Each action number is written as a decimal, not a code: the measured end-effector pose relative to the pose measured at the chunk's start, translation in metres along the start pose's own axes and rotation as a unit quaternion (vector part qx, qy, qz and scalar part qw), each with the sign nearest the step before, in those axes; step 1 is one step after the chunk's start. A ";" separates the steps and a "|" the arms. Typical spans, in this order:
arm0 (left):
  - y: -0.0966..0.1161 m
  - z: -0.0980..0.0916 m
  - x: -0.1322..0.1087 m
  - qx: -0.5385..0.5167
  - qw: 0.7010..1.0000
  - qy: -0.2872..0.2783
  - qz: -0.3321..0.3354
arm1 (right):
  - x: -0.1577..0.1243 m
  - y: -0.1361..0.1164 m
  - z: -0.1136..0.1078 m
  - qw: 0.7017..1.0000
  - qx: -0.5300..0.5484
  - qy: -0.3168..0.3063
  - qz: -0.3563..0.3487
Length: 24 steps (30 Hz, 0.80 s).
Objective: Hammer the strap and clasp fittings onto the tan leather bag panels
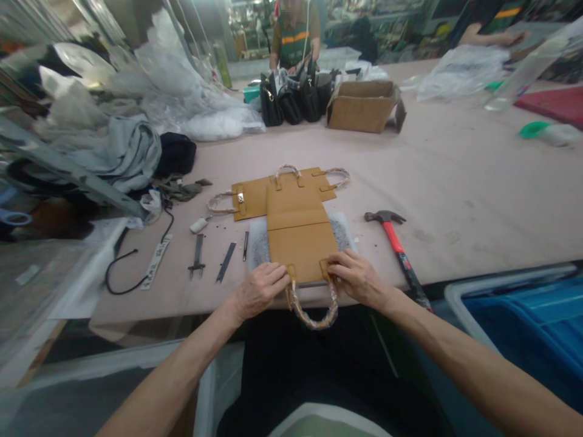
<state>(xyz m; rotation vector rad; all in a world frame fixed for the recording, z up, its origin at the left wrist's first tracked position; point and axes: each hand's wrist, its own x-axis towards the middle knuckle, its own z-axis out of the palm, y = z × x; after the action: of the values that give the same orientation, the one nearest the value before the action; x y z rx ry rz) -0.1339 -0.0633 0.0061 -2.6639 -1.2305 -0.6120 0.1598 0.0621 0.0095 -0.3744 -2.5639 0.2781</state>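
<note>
A tan leather bag panel (pixel 299 240) lies flat on a dark stone slab (pixel 260 241) at the table's front edge. Its near handle (pixel 315 323), wrapped in clear film, hangs past the edge towards me. My left hand (pixel 262 288) pinches the panel at the left handle tab. At the right tab, my right hand (pixel 357 276) has its fingers closed on the panel's edge. Beyond lies a second tan panel (pixel 250 197) with a metal clasp and wrapped handles, partly covered by the first.
A claw hammer (pixel 395 237) rests on the right. Small metal tools (pixel 226 262) and a black cord (pixel 122 291) lie left. Farther back are black handbags (pixel 291 100), a cardboard box (pixel 362 109) and plastic wrapping (pixel 218 121). A person (pixel 296 39) stands across the table. Blue bin (pixel 532 321), right.
</note>
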 end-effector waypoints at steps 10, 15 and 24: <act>0.023 0.006 -0.008 -0.019 0.996 0.025 -0.084 | 0.007 -0.008 0.006 0.989 0.090 0.093 0.068; 0.006 -0.010 -0.012 -0.004 0.939 0.074 -0.336 | 0.010 0.004 0.012 0.983 0.114 0.093 0.113; -0.074 -0.048 -0.029 0.006 0.726 -0.206 -0.656 | 0.019 0.004 0.015 0.975 0.125 0.079 0.166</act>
<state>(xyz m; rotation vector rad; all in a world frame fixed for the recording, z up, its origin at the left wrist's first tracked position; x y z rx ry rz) -0.2208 -0.0492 0.0345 -1.4595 -3.1410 -0.0334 0.1370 0.0698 0.0049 -0.6982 -2.2668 0.6586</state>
